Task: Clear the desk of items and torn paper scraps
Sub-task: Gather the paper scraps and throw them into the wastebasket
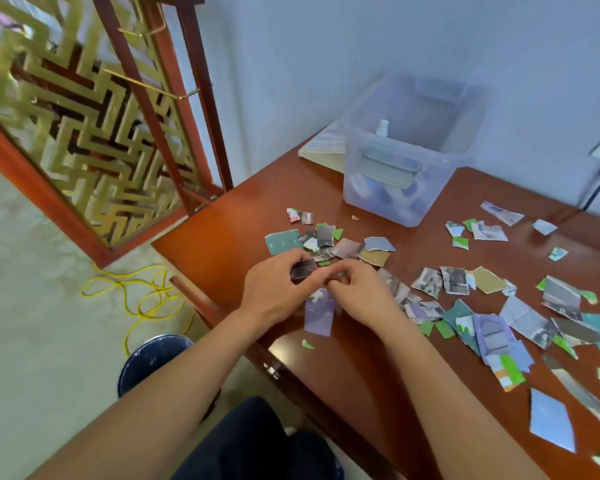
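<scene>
Carefully pinched 1 dark scrap (pixel 303 269) in curled fingers of the left hand (pixel 274 289) over the pile (pixel 323 244) near the bench (pixel 222 237) edge, with the right hand (pixel 361 296) curled alongside, hold unclear; best stacked flat before lifting.

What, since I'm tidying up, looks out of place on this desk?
Torn paper scraps litter the desk in front of the clear bin; the left hand pinches a dark scrap; a green scrap lies near the edge.

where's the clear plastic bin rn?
Head view, right of centre: the clear plastic storage bin sits at the far edge of the reddish wooden desk near the pale wall, behind the pile of torn paper scraps.
</scene>
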A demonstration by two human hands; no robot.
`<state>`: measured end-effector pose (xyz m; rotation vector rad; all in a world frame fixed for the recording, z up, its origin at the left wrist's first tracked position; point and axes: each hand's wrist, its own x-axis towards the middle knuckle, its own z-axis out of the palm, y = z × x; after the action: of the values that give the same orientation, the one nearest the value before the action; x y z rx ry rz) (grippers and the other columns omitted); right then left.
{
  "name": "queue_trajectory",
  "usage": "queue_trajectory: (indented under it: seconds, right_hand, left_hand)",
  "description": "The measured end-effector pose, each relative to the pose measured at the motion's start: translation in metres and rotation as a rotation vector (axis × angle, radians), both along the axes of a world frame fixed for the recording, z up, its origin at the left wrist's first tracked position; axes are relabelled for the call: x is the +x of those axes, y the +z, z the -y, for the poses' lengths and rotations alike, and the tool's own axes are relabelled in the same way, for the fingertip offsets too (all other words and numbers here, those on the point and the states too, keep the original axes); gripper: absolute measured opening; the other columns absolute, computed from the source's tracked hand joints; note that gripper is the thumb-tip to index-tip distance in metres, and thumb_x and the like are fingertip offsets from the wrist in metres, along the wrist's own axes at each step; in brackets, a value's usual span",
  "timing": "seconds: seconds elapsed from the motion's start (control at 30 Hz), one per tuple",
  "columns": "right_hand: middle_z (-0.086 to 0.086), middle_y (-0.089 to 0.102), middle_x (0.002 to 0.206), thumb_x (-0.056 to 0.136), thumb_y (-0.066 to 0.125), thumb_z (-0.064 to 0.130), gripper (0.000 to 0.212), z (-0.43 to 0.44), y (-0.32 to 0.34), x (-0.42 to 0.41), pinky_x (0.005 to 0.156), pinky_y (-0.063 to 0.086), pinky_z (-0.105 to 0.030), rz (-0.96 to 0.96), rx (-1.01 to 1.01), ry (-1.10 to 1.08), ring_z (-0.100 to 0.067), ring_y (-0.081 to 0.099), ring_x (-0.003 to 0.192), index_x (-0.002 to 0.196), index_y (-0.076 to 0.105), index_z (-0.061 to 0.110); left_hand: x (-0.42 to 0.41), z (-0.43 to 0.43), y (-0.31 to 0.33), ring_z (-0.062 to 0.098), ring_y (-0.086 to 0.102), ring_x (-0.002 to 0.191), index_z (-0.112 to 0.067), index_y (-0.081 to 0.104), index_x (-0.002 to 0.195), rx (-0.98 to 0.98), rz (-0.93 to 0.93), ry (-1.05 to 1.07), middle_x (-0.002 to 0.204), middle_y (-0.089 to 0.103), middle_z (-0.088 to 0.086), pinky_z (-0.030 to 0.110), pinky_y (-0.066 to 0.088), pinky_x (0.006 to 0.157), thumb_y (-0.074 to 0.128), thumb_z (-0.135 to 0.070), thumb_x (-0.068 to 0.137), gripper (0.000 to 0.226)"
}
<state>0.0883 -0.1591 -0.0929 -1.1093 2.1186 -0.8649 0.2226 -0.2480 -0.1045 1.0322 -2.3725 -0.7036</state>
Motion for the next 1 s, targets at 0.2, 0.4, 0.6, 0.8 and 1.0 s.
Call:
queue_trajectory:
  seconds: [0.2,0.4,0.6,0.8,1.0]
  right_hand:
    - [0.009,0.05,0.067,0.087,0.057,0.004,0.024,-0.015,-0.003,0.012,0.043,0.034,-0.012,-0.09,-0.116,-0.001,-0.006,0.047,0.053,0.107,0.066,0.014]
    - [-0.01,0.044,0.07,0.079,0.074,0.018,0.027,-0.026,0.002,0.035,0.056,0.031,-0.024,-0.149,-0.061,-0.046,-0.019,0.037,0.062,0.075,0.056,-0.003]
    - [-0.006,0.049,0.093,0.073,0.079,0.024,0.05,-0.027,0.014,0.047,0.071,0.038,-0.031,-0.195,0.135,-0.06,-0.018,0.045,0.08,0.108,0.061,-0.006]
    - [-0.003,0.051,0.091,0.071,0.082,0.025,0.042,-0.025,0.019,0.053,0.07,0.037,-0.03,-0.157,0.186,-0.106,-0.018,0.048,0.082,0.101,0.064,0.002]
    - [0.001,0.046,0.074,0.068,0.08,0.009,0.027,-0.021,0.013,0.057,0.058,0.031,-0.028,-0.081,0.107,-0.159,-0.015,0.042,0.068,0.073,0.054,0.013]
  left_hand:
    - [0.003,0.009,-0.018,0.011,0.063,0.086,-0.035,0.067,0.098,-0.061,0.006,-0.037,0.094,0.069,-0.012,0.031,0.053,0.068,0.061,-0.044,0.083,0.019]
    - [0.014,0.014,-0.018,0.021,0.058,0.099,-0.034,0.061,0.123,-0.108,0.115,-0.272,0.113,0.054,-0.004,0.032,0.048,0.079,0.058,-0.032,0.091,0.032]
    - [0.016,0.013,-0.015,0.025,0.057,0.098,-0.023,0.054,0.124,-0.19,0.205,-0.34,0.115,0.046,0.001,0.037,0.047,0.078,0.054,-0.047,0.094,0.039]
    - [0.018,0.006,-0.013,0.028,0.057,0.093,-0.016,0.053,0.11,-0.271,0.26,-0.323,0.115,0.04,0.005,0.039,0.043,0.073,0.054,-0.045,0.094,0.033]
    - [0.021,0.005,-0.022,0.026,0.056,0.096,-0.018,0.052,0.118,-0.315,0.186,-0.32,0.121,0.042,0.004,0.038,0.047,0.074,0.052,-0.034,0.096,0.027]
